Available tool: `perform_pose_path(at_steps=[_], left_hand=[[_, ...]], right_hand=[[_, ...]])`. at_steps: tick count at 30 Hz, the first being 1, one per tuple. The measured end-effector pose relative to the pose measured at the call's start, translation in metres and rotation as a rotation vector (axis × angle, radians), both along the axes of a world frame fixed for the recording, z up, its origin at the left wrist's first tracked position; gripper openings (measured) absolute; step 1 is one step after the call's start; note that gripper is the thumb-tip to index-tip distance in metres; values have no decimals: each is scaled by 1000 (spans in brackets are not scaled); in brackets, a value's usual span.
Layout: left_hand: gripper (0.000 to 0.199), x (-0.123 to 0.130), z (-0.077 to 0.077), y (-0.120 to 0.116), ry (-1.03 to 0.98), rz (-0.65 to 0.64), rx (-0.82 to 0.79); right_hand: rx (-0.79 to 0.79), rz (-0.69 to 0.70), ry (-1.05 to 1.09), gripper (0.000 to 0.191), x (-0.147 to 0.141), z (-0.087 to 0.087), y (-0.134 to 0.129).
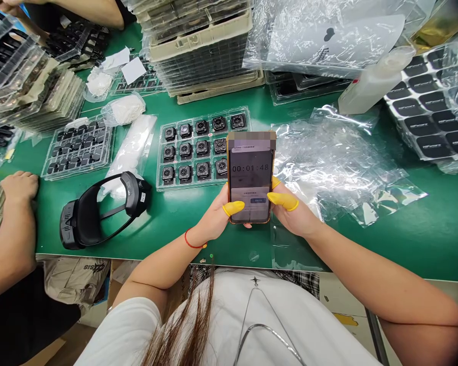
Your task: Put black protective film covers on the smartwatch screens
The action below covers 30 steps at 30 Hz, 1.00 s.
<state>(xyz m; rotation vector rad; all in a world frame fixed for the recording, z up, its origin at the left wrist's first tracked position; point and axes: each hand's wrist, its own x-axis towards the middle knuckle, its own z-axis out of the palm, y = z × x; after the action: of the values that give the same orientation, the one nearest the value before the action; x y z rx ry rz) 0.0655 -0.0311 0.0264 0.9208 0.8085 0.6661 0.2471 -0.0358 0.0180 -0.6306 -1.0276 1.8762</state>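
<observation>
And we're on the smartphone (251,178), held up over the green workbench (404,244) with the left hand (213,216) and right hand (293,213) together, clamped on its two long edges, both thumbs in yellow finger cots (233,207) lying across the glass. The screen reads 00:01:48 on a timer, with the smaller text too blurred to make out. Just behind the phone sits a clear tray (193,140) of round black sensor modules (201,127), every pocket in view filled, though the phone hides a corner, so that count stays open. Neither hand is on a module at this moment. Left of the phone lies a black headset (84,216), and farther left a co-worker's hand (19,187) rests at the bench edge. Crumpled clear plastic bags (328,168) crowd in just right of the phone, right up by the right hand, the one clutter close to the work. Well behind the phone rises a tall stack of trays (202,51).
</observation>
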Motion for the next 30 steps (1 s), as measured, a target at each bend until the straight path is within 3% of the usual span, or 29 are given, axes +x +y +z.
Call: perform_pose_path(at_steps=[30], left_hand=[[76,2,9,-1,-13,20,-20]], right_hand=[[7,38,21,51,-2,7,-2]])
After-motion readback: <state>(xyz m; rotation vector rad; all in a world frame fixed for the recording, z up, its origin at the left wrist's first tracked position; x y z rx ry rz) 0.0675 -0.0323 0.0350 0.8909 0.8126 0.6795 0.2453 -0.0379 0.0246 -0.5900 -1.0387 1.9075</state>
